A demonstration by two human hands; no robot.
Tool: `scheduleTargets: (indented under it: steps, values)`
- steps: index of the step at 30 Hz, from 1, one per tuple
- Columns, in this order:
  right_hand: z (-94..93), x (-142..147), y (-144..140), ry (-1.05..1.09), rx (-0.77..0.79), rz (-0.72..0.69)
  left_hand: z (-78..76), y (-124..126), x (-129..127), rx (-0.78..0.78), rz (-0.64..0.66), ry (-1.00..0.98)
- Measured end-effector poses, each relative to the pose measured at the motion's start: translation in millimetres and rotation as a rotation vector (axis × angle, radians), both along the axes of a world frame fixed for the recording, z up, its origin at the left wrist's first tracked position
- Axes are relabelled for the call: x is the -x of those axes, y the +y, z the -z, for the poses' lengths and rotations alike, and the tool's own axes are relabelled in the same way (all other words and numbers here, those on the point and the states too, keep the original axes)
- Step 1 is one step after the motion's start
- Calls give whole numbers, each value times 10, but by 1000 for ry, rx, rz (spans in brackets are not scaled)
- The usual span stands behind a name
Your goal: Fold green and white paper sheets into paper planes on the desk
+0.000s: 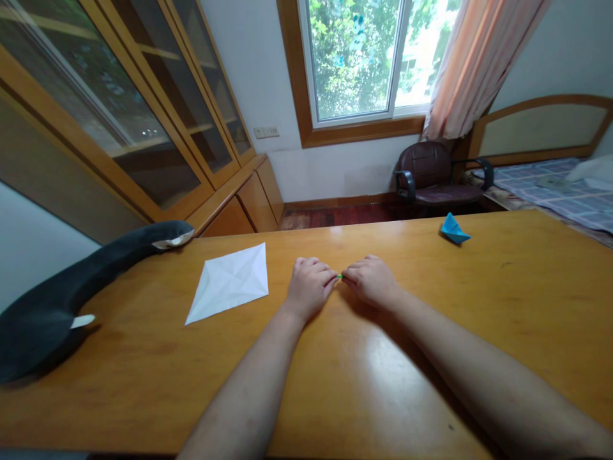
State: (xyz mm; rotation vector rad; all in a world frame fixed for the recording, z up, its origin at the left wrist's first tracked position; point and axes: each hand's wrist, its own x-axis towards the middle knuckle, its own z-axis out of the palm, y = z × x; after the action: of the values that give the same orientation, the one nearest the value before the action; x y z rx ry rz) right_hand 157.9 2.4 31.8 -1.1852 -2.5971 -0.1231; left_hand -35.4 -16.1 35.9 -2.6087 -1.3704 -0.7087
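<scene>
Over the middle of the wooden table [306, 370], my left hand [310, 286] and my right hand [371, 281] come close together. Both have their fingers closed in a pinch. A small bright green piece [340, 276] shows between the fingertips, gripped from both sides; the hands cover most of it, and I cannot make out its full shape. To the left of my left hand lies a creased white sheet of paper [232, 282], spread flat. A folded blue paper boat [453, 229] sits near the table's far edge, right of my right hand.
A dark desk lamp [43, 319] with a curved neck stands at the table's left end. Glass-fronted cabinets [158, 115] rise behind it. Beyond the far edge are a brown armchair [431, 169] and a bed [550, 182] on the right.
</scene>
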Motion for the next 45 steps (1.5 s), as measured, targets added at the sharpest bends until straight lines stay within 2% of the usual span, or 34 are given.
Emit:
scheduleTargets:
  steps: [13,20,31,39,45]
  values:
    - [5,-19,18,-11,31,53,-1,-21,-34,-22,-100,31]
    - [-13,16,4,-23,40,33,50,-11,-74,-13,-30,33]
    - [-7,1,17,-13,30,32,9,-24,-54,10,-82,-9]
    - [1,13,14,-5,29,-2,37,-17,-82,23,-38,-2]
    - [37,-57,66,46,5,17,24,0,-12,41,-69,-31]
